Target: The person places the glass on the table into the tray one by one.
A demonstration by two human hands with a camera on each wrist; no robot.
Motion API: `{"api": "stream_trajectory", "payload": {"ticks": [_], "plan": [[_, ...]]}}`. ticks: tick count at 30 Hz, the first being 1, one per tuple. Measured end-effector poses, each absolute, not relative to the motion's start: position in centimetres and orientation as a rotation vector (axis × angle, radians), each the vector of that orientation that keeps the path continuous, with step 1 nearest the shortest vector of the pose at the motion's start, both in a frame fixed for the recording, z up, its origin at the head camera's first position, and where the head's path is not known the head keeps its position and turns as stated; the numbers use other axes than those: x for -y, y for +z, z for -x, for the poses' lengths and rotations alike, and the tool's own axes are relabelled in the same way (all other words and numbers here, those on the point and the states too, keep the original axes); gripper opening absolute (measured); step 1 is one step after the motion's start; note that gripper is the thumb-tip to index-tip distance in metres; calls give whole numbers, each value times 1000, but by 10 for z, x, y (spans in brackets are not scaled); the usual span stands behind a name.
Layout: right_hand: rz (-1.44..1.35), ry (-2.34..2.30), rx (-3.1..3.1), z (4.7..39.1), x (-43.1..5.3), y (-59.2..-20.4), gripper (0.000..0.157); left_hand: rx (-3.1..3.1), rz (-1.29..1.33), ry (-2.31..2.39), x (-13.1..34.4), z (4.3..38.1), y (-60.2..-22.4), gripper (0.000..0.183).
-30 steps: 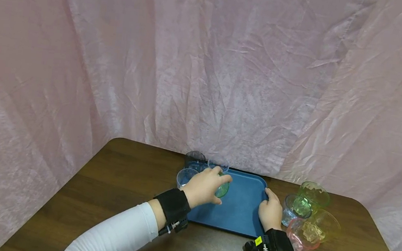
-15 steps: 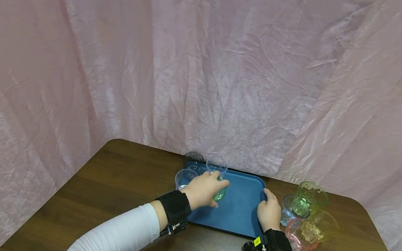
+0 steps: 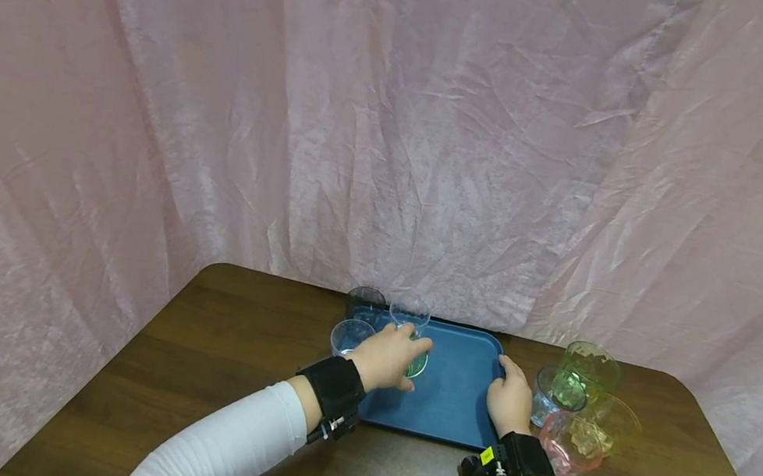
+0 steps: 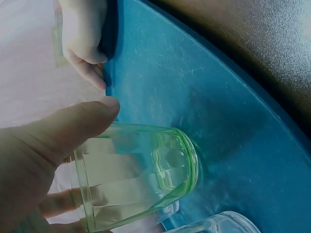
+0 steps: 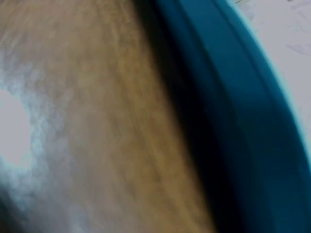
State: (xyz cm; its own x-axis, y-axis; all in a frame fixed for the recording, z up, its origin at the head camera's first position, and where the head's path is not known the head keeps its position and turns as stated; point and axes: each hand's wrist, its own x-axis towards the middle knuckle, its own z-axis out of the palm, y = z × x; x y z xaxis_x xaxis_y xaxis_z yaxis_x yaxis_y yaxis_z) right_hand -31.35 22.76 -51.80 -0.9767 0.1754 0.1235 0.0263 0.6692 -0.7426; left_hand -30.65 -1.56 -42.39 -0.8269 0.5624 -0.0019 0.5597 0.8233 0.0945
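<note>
Holding one green cup (image 4: 138, 174), mouth toward the palm: left hand (image 3: 382, 359), fingers and thumb curved round its sides, above one blue tray (image 3: 452, 391); whether the cup's base touches is unclear. Right hand (image 3: 511, 403): fingers lie at the tray's right edge; whether they grip or merely touch, cannot tell. Just beyond the left fingers: one clear cup (image 3: 410, 310). Beyond and left of them: one dark cup (image 3: 363, 305). Directly left: second clear cup (image 3: 347, 336). Right of the right fingers, closely grouped on the counter (image 3: 257, 334): one lime cup (image 3: 593, 364), one smoky-blue cup (image 3: 546, 407), one pink cup (image 3: 562, 455), one yellow cup (image 3: 621, 418).
</note>
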Motion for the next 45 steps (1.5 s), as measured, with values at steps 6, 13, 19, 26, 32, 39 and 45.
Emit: {"api": "stream_trajectory", "payload": {"ticks": [6, 13, 19, 26, 32, 39, 45], "plan": [[155, 1193, 2684, 314, -228, -518, 54, -3010, -922, 117, 17, 309, -423, 66], [149, 1200, 2699, 314, -227, -518, 54, -3049, -909, 53, 21, 306, -421, 66], [153, 1194, 2697, 316, -227, -519, 53, -3067, -914, 81, 25, 305, -421, 67], [149, 1179, 2696, 318, -228, -522, 53, -3076, -918, 157, 31, 306, -426, 65], [147, 1163, 2692, 316, -229, -522, 53, -3093, -956, 257, 39, 304, -426, 51], [153, 1179, 2682, 315, -229, -520, 53, -3144, -1029, 351, 50, 304, -426, 47], [143, 1169, 2686, 316, -228, -521, 53, -3242, -971, 872, 68, 311, -423, 46]]}}
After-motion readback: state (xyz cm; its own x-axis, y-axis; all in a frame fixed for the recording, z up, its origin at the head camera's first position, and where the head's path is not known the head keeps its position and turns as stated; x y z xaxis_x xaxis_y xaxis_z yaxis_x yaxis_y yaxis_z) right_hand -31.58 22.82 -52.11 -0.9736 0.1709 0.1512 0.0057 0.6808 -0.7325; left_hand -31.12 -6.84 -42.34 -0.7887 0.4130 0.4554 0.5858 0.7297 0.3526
